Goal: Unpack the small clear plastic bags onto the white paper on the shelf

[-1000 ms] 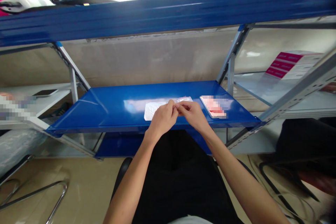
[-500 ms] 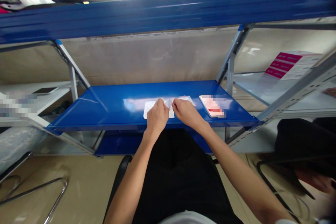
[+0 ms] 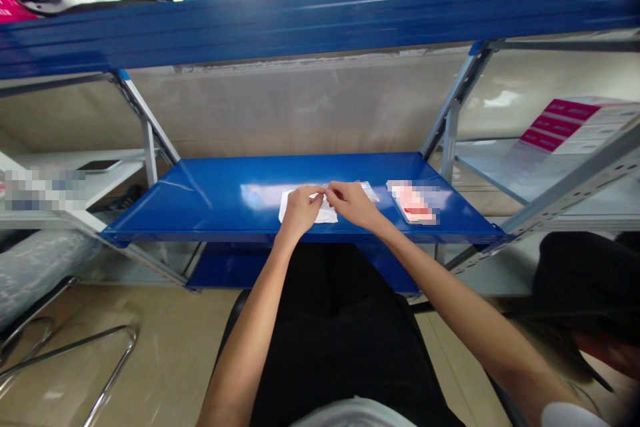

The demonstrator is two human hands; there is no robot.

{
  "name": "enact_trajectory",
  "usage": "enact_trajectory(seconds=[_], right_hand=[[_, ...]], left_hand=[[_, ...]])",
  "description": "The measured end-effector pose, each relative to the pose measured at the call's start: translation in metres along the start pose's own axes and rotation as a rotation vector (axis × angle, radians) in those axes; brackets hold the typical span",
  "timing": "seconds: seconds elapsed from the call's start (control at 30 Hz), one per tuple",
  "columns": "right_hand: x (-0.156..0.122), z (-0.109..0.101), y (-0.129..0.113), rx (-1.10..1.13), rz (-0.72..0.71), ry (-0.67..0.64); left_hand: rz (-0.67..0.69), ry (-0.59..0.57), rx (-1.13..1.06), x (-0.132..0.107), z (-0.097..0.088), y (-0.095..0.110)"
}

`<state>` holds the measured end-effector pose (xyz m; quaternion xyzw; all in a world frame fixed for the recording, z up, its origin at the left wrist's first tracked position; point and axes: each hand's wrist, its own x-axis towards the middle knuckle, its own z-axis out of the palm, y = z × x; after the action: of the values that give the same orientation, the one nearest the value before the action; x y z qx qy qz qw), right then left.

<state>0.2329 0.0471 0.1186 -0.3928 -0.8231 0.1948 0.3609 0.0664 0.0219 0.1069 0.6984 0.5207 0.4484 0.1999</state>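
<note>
A white crumpled sheet (image 3: pixel 327 215), perhaps tissue or cloth, lies on the blue shelf (image 3: pixel 220 197) near its front edge. Above it my left hand (image 3: pixel 303 207) is closed, thumb and fingertips pinched. My right hand (image 3: pixel 353 203) pinches in the same way from the right, its fingertips meeting those of my left. Whatever is between the fingertips is too small to make out. Just behind my right hand a clear plastic packet (image 3: pixel 369 191) lies on the shelf, partly covered by the hand. Farther right rests a flat pinkish phone-shaped object (image 3: pixel 414 205), partly blurred out.
A thick blue beam (image 3: pixel 300 23) crosses above the shelf. Metal uprights stand left (image 3: pixel 150 147) and right (image 3: pixel 450 137). Pink-and-white boxes (image 3: pixel 565 125) are stacked on the right-hand shelf. A dark flat device (image 3: pixel 100 166) lies on the left one. Someone in dark clothing (image 3: pixel 575 280) sits at right.
My fingers have loosened from tight fists into fingertip pinches, and the hands have come together at the tips. The whole view has shifted slightly.
</note>
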Motion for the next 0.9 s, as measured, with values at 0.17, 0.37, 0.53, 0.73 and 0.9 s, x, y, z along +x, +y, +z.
enact_trajectory(seconds=[0.17,0.37,0.53,0.73,0.9], right_hand=[[0.005,0.012,0.019,0.12,0.063,0.194],[0.014,0.018,0.048,0.744,0.539,0.137],[0.013,0.025,0.056,1.071,0.532,-0.043],[0.025,0.029,0.064,1.001,0.477,0.028],[0.05,0.021,0.067,0.7,0.363,0.035]], left_hand=[[-0.16,0.086,-0.211,0.014,-0.003,-0.012],[-0.201,0.04,-0.518,0.016,-0.008,-0.032],[-0.215,0.035,-0.536,0.016,-0.011,-0.049],[-0.269,0.109,-0.557,0.015,-0.007,-0.062],[-0.32,0.235,-0.467,0.018,-0.016,-0.079]])
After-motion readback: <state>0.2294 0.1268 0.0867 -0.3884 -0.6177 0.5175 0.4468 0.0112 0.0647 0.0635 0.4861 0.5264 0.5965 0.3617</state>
